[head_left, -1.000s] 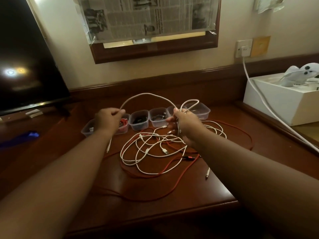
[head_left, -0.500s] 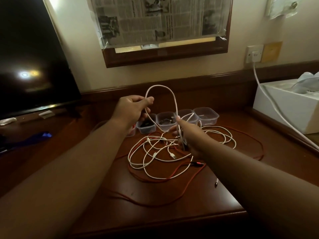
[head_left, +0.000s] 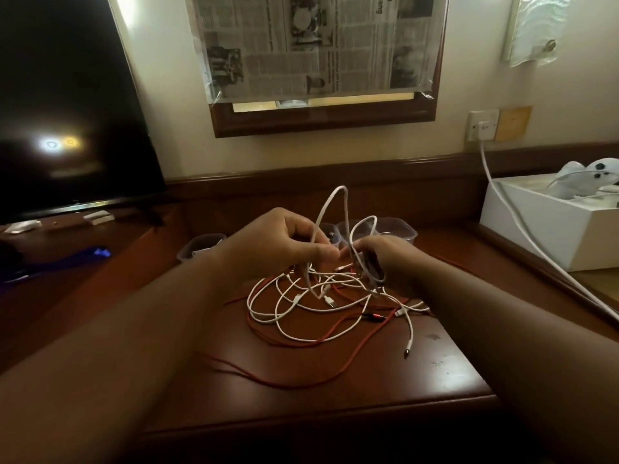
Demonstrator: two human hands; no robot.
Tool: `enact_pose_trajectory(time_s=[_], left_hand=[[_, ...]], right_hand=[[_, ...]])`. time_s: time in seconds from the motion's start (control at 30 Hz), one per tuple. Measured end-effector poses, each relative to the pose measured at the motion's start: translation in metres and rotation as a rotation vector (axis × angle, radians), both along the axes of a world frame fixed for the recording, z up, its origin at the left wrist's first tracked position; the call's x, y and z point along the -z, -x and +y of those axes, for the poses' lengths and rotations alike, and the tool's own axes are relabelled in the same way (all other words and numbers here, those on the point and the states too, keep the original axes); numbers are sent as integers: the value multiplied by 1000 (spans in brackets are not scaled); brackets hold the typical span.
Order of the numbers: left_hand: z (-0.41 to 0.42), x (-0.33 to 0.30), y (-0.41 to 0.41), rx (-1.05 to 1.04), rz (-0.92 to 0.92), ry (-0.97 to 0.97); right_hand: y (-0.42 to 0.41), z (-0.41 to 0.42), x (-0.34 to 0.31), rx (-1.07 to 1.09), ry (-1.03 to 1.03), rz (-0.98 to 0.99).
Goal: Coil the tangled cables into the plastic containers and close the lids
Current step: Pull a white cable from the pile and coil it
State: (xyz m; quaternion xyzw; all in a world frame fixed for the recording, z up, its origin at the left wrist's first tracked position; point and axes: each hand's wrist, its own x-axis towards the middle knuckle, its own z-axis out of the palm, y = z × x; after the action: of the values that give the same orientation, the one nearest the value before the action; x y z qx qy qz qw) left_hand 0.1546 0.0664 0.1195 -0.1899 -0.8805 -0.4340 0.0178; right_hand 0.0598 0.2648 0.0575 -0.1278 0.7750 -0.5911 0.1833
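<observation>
A white cable (head_left: 339,195) arches up between my hands above the desk. My left hand (head_left: 284,246) pinches one side of that loop with curled fingers. My right hand (head_left: 385,259) grips gathered turns of the same cable close beside it. Below them a tangle of white cables (head_left: 284,306) lies over a long red cable (head_left: 301,383) on the wooden desk. A row of small clear plastic containers stands behind my hands; the rightmost container (head_left: 402,229) and the leftmost container (head_left: 197,246) show, the others are mostly hidden.
A dark TV screen (head_left: 67,112) stands at the left. A white box (head_left: 542,229) with a white device sits at the right, and a thick white cord (head_left: 522,222) runs from the wall socket (head_left: 482,125) across it. The desk's front edge (head_left: 318,416) is near.
My left hand has moved right and down, bringing its part of the white cable beside my right hand, so the loop is narrower and taller. The camera view shifted closer.
</observation>
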Motion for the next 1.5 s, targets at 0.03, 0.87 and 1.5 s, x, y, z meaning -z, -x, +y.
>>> enact_pose_trajectory(time_s=[0.03,0.87,1.5], left_hand=[[-1,-2,-5,42,-15,38],[9,9,-34,-105,-130,381],[4,34,-26,-153,-154,-526]], right_hand=[[-4,2,-2,-45,20,1],[-73,-8,-21,-332,104,142],[-52,17,-5,-416,132,6]])
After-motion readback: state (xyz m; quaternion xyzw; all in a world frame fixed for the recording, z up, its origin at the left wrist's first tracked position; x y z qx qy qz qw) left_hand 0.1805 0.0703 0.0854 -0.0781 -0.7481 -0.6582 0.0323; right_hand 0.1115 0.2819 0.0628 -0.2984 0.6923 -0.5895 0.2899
